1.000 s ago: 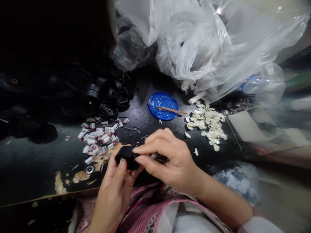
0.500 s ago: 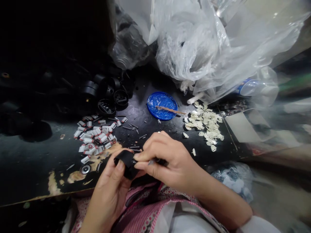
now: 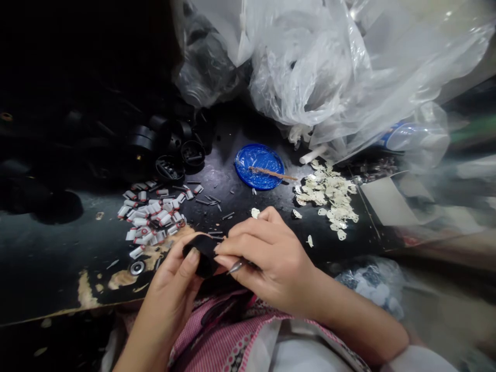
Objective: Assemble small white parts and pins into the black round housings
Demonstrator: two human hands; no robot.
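Observation:
My left hand [image 3: 179,281] is closed round a round black plastic housing [image 3: 204,253], its thumb pressed on the near side. The fingertips of my right hand [image 3: 267,253] are pinched against the right side of this housing. Tucked in the same right hand is a thin pointed metal tool [image 3: 236,266], its tip sticking out to the left below the fingers. Whether a small part sits between the right fingertips I cannot make out. Just beyond the hands lie small black springs [image 3: 215,235] and a pale flat plate [image 3: 254,212].
White cylinders with red ends [image 3: 155,217] lie heaped at the left, beside a metal ring [image 3: 137,267]. Black housings [image 3: 143,138] stand behind them. A blue lid [image 3: 259,178] bears a brown stick [image 3: 273,173]. Pale plates [image 3: 327,194] and plastic bags [image 3: 302,77] are at the right and back.
The black housing has turned a little in my left hand. My right hand has shifted slightly, so the pointed tool's tip now shows more plainly. Both hands keep their hold.

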